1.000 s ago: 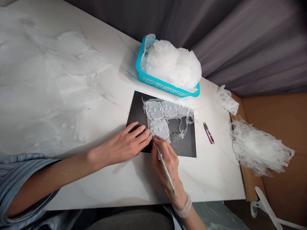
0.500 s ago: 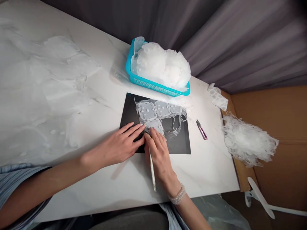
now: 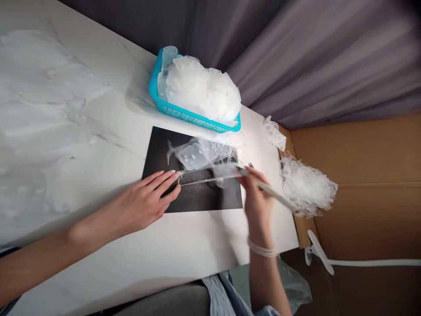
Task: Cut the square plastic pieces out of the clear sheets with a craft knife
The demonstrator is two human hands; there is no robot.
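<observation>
My left hand (image 3: 151,196) lies palm down with its fingers stretched out over the left part of a black mat (image 3: 197,202). Its fingertips press on the end of a thin clear plastic strip (image 3: 207,179). The strip runs taut to my right hand (image 3: 258,193), which is raised at the mat's right edge. Between those fingers is a slim white pen-shaped tool (image 3: 278,196), slanting down to the right; its tip is blurred. A translucent molded plastic sheet (image 3: 194,153) with rounded panels lies on the mat, its near part lifted and smeared by motion.
A turquoise basket (image 3: 194,115) heaped with translucent pieces stands behind the mat. Tangled plastic scraps (image 3: 307,186) hang at the table's right edge, near a crumpled piece (image 3: 274,134). Thread snips (image 3: 251,165) show only their tips. Clear sheets (image 3: 36,105) cover the left side.
My right hand has moved from the middle of the mat up and right with the tool, pulling a plastic strip taut. The sheet's near part has lifted. The view has shifted right.
</observation>
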